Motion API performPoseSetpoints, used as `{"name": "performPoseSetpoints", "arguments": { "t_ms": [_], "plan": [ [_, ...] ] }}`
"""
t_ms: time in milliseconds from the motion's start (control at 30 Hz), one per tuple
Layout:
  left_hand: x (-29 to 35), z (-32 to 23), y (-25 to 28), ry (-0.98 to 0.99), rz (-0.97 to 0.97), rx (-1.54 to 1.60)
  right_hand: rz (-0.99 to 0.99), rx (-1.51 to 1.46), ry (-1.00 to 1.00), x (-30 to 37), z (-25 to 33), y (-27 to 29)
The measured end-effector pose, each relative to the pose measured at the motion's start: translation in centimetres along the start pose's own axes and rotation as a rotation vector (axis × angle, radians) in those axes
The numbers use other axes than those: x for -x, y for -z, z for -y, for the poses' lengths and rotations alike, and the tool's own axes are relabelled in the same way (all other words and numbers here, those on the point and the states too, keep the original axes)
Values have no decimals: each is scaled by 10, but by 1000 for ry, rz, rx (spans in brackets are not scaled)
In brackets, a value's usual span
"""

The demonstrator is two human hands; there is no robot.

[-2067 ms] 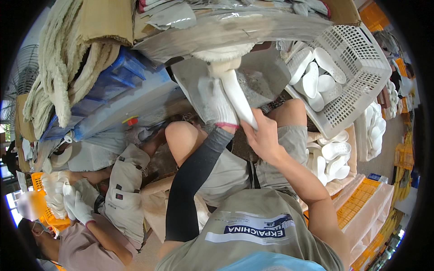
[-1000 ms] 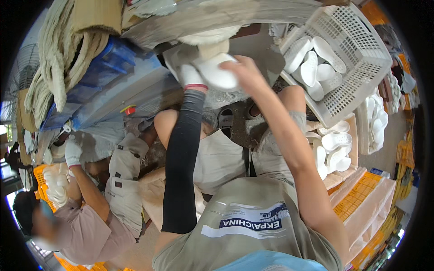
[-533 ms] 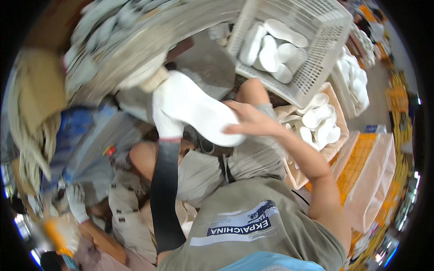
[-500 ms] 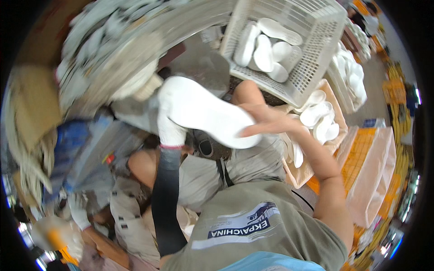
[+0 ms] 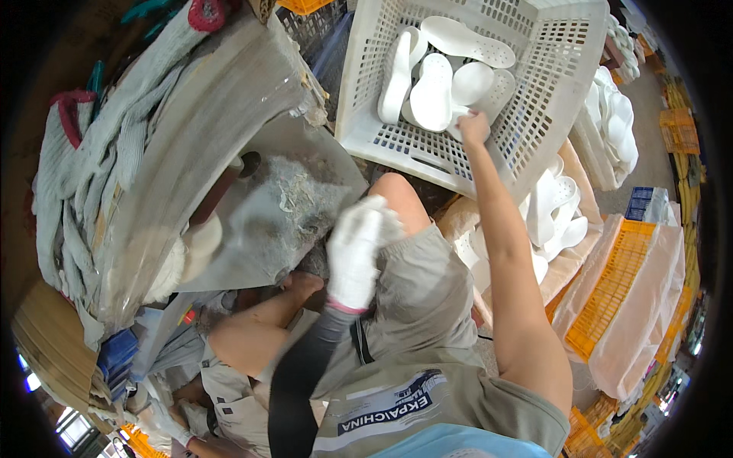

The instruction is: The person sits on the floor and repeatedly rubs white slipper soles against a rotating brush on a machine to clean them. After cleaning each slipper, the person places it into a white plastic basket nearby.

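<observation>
My bare right hand [image 5: 474,128] reaches far into a pale plastic crate [image 5: 569,72], its fingers closed on the end of a white shoe insole [image 5: 456,120]. Most of that insole is hidden by the hand and the pieces around it. Several more insoles lie loosely in the crate, among them one flat insole [image 5: 431,91] just left of my hand. My left hand [image 5: 355,252], in a white knit glove below a dark sleeve, hangs above my lap beside my knee. Its fingertips are smeared by motion, and no insole shows in it.
Left of my knees stands a dusty machine hood [image 5: 206,145] draped with grey gloves, a pale round wheel [image 5: 202,238] beneath it. A lined box of insoles [image 5: 561,206] sits right of my lap, beside an orange crate [image 5: 615,286]. Another person's gloved hand [image 5: 168,420] shows lower left.
The insole that both hands held over my lap has left that spot. My right hand has moved forward into the crate; my gloved left hand has lowered toward my knee. The view has shifted.
</observation>
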State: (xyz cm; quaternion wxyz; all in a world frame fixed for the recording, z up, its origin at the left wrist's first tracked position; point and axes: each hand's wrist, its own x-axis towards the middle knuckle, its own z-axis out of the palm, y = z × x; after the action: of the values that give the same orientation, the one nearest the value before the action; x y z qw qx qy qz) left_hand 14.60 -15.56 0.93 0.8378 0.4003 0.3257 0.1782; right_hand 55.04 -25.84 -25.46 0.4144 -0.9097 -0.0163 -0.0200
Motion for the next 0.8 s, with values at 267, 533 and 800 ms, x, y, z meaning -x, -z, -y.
{"name": "performPoseSetpoints", "arguments": {
  "t_ms": [267,533,800],
  "plan": [
    [16,-25,-34,-124,172,216,96,-441,-585,8,29,11],
    [46,-28,70,-49,-295,58,-125,411,511,36,127,94],
    [36,-54,-36,-362,104,-919,356,-366,1058,219,308,296]
  ]
}}
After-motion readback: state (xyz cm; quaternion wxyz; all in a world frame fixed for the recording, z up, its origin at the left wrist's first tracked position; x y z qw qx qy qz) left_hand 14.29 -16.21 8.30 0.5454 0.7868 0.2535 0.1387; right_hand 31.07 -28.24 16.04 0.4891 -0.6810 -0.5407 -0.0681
